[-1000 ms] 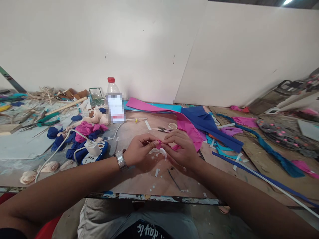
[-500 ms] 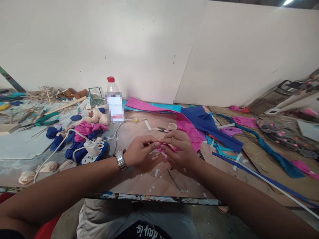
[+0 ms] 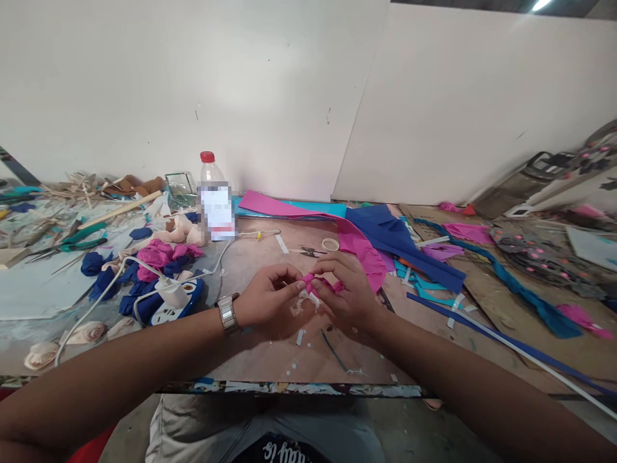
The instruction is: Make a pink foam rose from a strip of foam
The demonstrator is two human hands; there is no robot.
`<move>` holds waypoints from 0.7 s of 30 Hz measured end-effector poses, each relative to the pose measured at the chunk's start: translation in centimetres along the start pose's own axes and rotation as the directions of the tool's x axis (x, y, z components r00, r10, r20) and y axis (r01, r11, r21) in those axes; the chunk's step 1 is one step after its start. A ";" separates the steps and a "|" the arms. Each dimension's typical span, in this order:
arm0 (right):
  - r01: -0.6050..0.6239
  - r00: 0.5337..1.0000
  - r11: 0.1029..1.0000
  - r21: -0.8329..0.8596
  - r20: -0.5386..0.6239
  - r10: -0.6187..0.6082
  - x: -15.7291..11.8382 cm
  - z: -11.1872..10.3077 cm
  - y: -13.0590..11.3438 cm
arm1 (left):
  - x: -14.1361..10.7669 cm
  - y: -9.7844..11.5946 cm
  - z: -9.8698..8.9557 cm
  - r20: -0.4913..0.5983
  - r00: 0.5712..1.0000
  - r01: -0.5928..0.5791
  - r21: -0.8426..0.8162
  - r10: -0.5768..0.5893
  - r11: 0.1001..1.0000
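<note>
My L hand (image 3: pixel 272 292) & R hand (image 3: pixel 351 288) are pinching a crumpled pink pc (image 3: pixel 309 280) btwn them, both grips closed on it. Tan ring (image 3: pixel 330 244) is lying just beyond.

There are two hands (image 3: pixel 267 297) (image 3: pixel 351 299), one bottle (image 3: pixel 211 172), one wristwatch (image 3: pixel 228 314).

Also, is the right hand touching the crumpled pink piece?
Touching. The head view shows the right hand with its thumb and fingers closed on the crumpled pink piece.
</note>
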State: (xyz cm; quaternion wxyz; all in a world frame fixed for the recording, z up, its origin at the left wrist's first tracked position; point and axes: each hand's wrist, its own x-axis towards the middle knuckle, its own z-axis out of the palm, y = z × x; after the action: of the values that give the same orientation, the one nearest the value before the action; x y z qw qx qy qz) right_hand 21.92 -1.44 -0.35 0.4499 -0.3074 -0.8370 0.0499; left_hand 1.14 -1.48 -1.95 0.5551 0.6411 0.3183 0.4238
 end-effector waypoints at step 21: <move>0.013 0.997 1.000 0.009 0.073 -0.014 0.2 -0.3 -0.6 | -0.2 -0.1 0.0 -0.061 0.992 -0.093 0.189 0.106 0.978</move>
State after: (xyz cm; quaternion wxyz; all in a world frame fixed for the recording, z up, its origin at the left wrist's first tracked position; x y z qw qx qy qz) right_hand 21.74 -1.89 0.21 0.4206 -0.2978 -0.8548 0.0617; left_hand 1.09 -1.65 -2.05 0.4595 0.6898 0.3432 0.4420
